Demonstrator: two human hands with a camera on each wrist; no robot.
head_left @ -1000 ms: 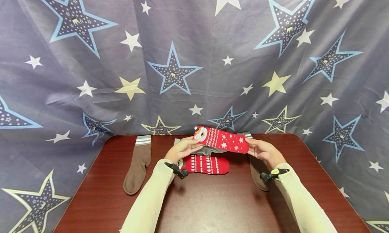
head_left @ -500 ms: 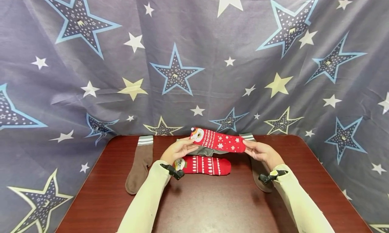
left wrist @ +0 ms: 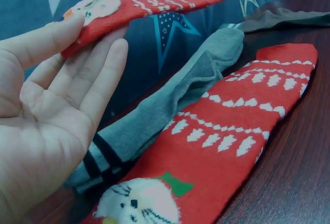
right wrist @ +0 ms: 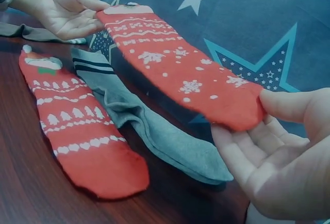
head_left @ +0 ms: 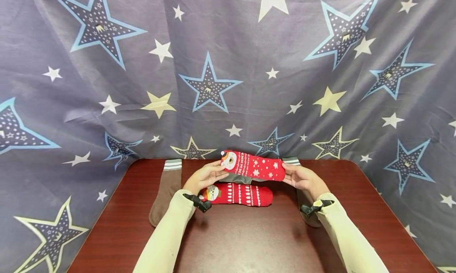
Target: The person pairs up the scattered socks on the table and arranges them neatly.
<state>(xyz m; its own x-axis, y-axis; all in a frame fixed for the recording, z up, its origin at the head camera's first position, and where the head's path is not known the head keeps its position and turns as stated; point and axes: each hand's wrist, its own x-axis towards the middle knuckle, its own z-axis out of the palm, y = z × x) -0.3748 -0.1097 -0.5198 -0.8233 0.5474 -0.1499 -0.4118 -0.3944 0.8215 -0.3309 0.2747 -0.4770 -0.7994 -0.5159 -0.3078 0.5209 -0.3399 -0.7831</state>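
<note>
Stretched between both hands, above the table, is a red sock (head_left: 260, 168) with white snowflakes and an animal face. The left hand (head_left: 204, 177) pinches its face end between thumb and fingers, while the right hand (head_left: 306, 179) pinches the toe end. Below it lies another red sock (head_left: 246, 194), printed with white trees and hearts and a whiskered white face. Behind that one, a grey sock (right wrist: 154, 126) with black stripes rests on the table, partly covered in the head view by the held sock.
A brown sock (head_left: 166, 194) with a grey, white-striped cuff lies at the left of the wooden table (head_left: 249, 241). A similar brown sock (head_left: 305, 201) lies at the right, partly behind the right arm. A star-patterned curtain (head_left: 213, 126) hangs at the back.
Both hands and the held red sock shift slightly left, and more of the lower red sock's face shows. The grip at each end stays the same. The head view drifts a little.
</note>
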